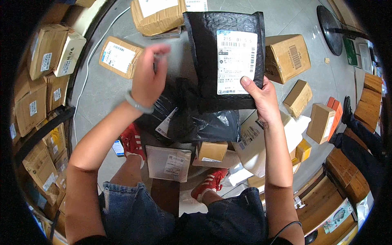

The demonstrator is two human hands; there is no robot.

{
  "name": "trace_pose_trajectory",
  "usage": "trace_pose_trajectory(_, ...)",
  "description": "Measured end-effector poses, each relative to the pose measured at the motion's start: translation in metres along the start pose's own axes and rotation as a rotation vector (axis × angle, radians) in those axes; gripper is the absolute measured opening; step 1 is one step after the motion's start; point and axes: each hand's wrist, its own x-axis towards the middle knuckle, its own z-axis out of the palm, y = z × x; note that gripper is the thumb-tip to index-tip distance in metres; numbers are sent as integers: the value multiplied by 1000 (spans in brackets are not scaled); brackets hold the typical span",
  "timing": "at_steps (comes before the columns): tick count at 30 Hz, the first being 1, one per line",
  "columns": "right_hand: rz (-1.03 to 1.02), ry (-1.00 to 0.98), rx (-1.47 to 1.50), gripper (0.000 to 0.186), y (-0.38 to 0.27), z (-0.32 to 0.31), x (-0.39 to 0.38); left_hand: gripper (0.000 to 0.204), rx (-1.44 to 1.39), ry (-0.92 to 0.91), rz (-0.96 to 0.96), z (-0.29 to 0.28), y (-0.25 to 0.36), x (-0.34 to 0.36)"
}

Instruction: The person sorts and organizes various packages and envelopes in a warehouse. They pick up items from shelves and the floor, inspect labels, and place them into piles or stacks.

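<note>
A flat black padded mailer with a white printed label is held up in front of me. My right hand grips it at the lower right corner, thumb on the label and the other fingers behind it. To the left of the mailer, my left hand is raised and holds nothing. Its fingers are slightly blurred but stand apart, and they do not touch the mailer. Beneath both hands lie black plastic parcels, partly covered by the mailer. A taped cardboard box rests on the floor beside my left hand.
Cardboard boxes and a white parcel surround me on the grey floor. Shelves of boxes line the left side. A phone lies by my left shoe. Another person's dark-clothed legs are at the right.
</note>
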Motion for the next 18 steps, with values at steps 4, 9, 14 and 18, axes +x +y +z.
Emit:
trace_pose_trajectory(4, -15, 48, 8, 45, 1, -1, -2, 62, 512, -622, 338, -15, -6, -44)
trace_pose_trajectory(9, 9, 112, -277, 49, 9, 2, 18, 99, 519, -1023, 456, 2, -2, -64)
trace_pose_trajectory(14, 63, 166, -412, 94, 43, -7, 29, 48, -47, -636, 314, 28, -13, -53)
trace_pose_trajectory(18, -34, -329, -146, 106, 14, -27, -24, 36, -178, -321, -409, 21, 10, -9)
